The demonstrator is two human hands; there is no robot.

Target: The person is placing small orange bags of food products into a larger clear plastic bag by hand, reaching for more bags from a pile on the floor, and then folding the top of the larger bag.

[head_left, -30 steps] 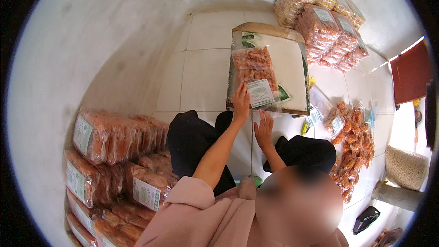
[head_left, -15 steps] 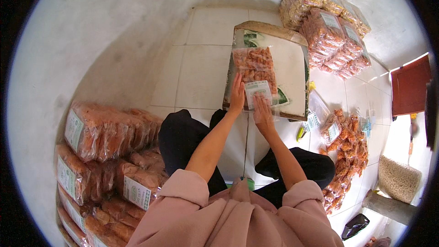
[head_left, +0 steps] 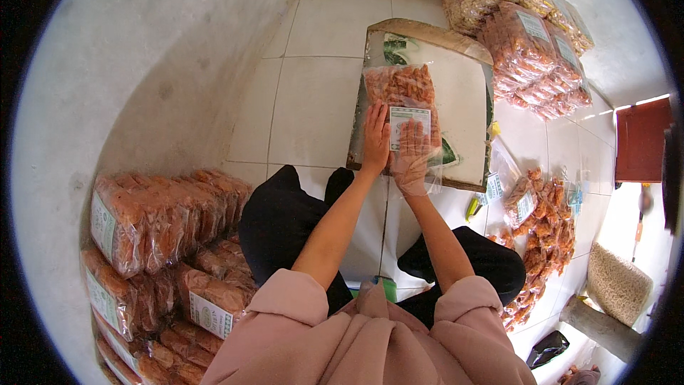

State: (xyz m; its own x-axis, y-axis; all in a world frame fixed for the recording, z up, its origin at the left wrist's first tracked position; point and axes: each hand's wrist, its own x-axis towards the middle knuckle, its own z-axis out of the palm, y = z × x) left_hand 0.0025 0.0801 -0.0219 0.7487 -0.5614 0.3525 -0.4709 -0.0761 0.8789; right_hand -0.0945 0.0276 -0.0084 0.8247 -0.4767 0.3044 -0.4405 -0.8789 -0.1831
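A clear plastic bag [head_left: 400, 84] of small orange-brown snack packs lies flat on a low white-topped stand [head_left: 462, 93]. Near its open end, toward me, is a white label card [head_left: 410, 112] with a green border. My left hand [head_left: 375, 135] rests along the bag's left edge, fingers stretched out. Clear film covers my right hand [head_left: 412, 153], which reaches in at the bag's mouth. Its fingers lie extended over the card and hide the lower part of it.
Stacked filled bags [head_left: 160, 224] stand at my left, and more bags [head_left: 524, 50] are piled at the far right. Loose snack packs [head_left: 548, 232] lie on the tiled floor at right, near a yellow-green tool [head_left: 473, 208]. A plain wall [head_left: 192, 64] rises on the left.
My right hand has slid farther into the bag, and the label card has moved slightly inward and straightened. My left hand has shifted up along the bag's edge. The view has shifted a little.
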